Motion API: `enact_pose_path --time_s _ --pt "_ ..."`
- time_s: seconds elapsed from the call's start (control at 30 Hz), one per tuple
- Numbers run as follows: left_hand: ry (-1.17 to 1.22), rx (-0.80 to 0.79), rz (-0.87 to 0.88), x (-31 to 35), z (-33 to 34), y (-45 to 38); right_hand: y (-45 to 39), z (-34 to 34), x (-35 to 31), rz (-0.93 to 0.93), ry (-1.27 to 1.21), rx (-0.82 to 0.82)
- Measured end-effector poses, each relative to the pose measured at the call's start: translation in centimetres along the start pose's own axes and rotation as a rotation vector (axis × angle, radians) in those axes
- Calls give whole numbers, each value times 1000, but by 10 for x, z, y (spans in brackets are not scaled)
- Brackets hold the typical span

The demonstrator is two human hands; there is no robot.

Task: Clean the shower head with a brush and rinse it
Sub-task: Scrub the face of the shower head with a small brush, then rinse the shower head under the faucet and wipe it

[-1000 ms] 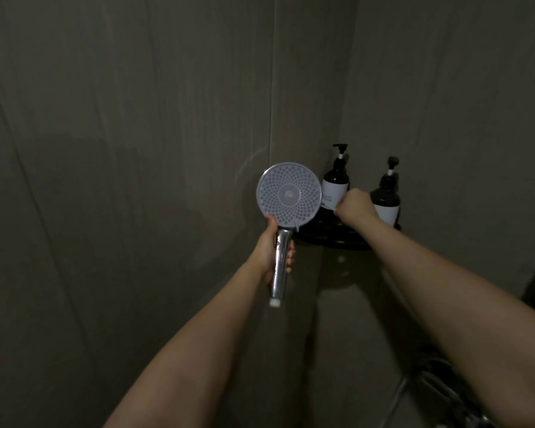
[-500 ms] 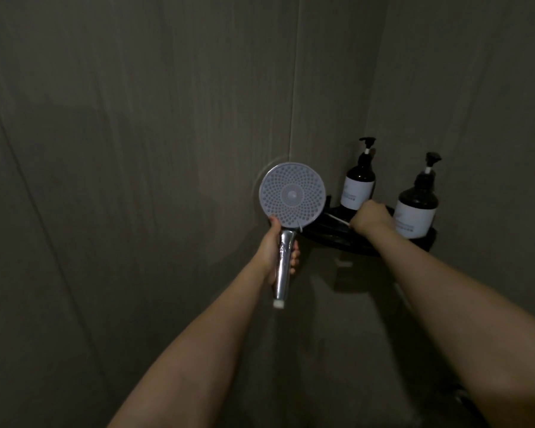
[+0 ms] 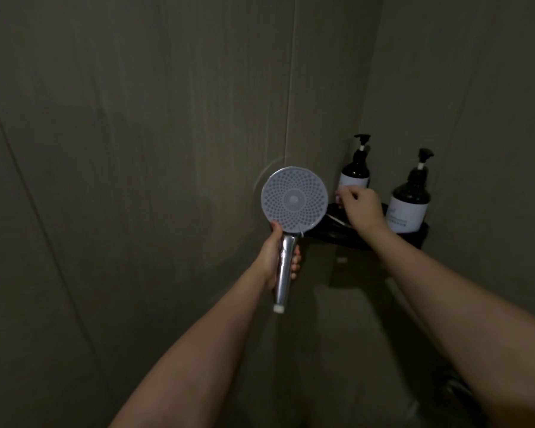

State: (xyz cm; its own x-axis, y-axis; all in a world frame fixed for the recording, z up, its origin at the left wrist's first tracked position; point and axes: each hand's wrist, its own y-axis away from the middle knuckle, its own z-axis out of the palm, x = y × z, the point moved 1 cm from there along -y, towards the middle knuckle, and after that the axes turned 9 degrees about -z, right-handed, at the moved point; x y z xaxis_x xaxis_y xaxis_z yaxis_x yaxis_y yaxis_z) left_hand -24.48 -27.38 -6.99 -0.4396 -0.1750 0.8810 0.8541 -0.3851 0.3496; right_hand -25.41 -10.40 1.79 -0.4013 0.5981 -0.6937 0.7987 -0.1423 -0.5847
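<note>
Dim tiled shower corner; shower head point(image 3: 294, 201) upright, face toward camera, handle gripped in left hand point(image 3: 278, 257); right hand point(image 3: 361, 211) now raised off corner shelf point(image 3: 337, 231), fingers point(image 3: 346, 193) curled, contents unclear; brushing not begun.

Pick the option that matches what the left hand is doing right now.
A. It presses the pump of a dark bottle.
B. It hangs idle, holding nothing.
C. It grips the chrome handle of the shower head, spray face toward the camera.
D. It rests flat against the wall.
C: the left hand is wrapped around the chrome handle of the shower head, whose round nozzle face is turned toward the camera.
</note>
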Motion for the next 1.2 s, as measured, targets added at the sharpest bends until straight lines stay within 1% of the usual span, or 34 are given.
enact_pose_path --time_s 0.07,0.1,0.13,0.2,0.27,0.4,0.53,0.7,0.8,0.87,0.97,1.03,1.2 --pt "-3 -21 -6 -11 10 -1 10 1 -12 16 -215 -31" --pt "2 -36 -12 -17 15 -2 15 0 -17 11 -239 -78" --pt "14 -49 -17 -23 19 -2 19 -1 -20 2 -216 -132" --pt "50 -76 -19 -36 29 -2 28 -10 -23 4 -153 -188" --pt "56 -98 -5 -46 38 -1 38 -22 -23 7 -128 -172" --pt "-6 -121 34 -66 62 9 67 -47 -13 42 -174 -79" --pt "-51 19 90 -94 82 20 99 -66 12 110 -169 -60" --pt "-30 99 32 -154 102 35 158 -76 42 185 -166 -60" --pt "-107 178 -22 -197 106 38 196 -85 62 190 -67 -96" --pt "-151 207 -68 -222 108 41 220 -96 79 220 44 -73" --pt "-113 230 -138 -252 112 46 251 -121 97 282 171 104" --pt "-72 214 -176 -265 113 45 266 -139 105 350 212 191" --pt "-85 138 -262 -290 117 23 300 -151 124 555 307 172"
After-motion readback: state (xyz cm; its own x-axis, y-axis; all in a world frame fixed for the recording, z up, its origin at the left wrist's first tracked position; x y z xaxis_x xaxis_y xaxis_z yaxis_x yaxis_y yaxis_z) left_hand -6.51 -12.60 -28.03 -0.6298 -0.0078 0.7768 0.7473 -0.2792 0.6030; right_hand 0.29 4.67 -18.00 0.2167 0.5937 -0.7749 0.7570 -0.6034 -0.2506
